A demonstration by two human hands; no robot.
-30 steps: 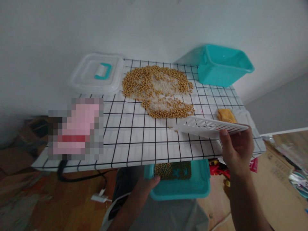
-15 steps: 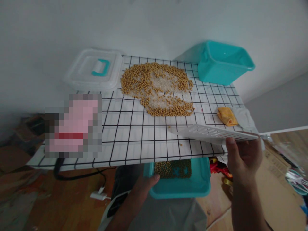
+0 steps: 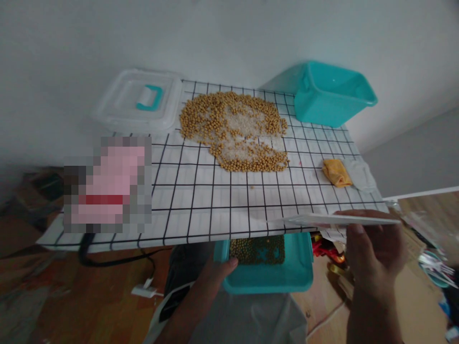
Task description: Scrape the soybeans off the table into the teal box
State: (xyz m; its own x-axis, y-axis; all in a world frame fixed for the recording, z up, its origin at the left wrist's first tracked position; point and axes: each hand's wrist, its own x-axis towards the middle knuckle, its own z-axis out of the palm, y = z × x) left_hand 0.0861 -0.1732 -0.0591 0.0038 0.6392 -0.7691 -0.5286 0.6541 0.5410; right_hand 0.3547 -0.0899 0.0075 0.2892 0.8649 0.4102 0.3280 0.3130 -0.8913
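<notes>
My right hand [image 3: 376, 243] is closed on the end of a thin white slotted board [image 3: 311, 219], seen almost edge-on over the table's front edge. Below that edge, my left hand [image 3: 222, 272] grips the left rim of a teal bin [image 3: 268, 284], thumb over the rim. Small greenish-brown beans [image 3: 247, 251] lie in the bin's far part, with patches of its bottom showing through. On the checked tablecloth [image 3: 193, 191], tan soybeans [image 3: 204, 117] spread around patches of pale grains [image 3: 244, 122]. A single bean lies apart from them, nearer the front.
A second teal bin [image 3: 322, 102] stands at the back right. A clear lid [image 3: 122, 102] with a teal handle lies back left. Folded yellow cloth [image 3: 336, 173] and a whitish cloth [image 3: 360, 175] lie at the right. A blurred pink item [image 3: 114, 177] with a black cable is front left.
My right hand has moved right and toward me, and the slotted board has turned nearly edge-on. A small bit near the front edge no longer shows. My left hand stays on the bin.
</notes>
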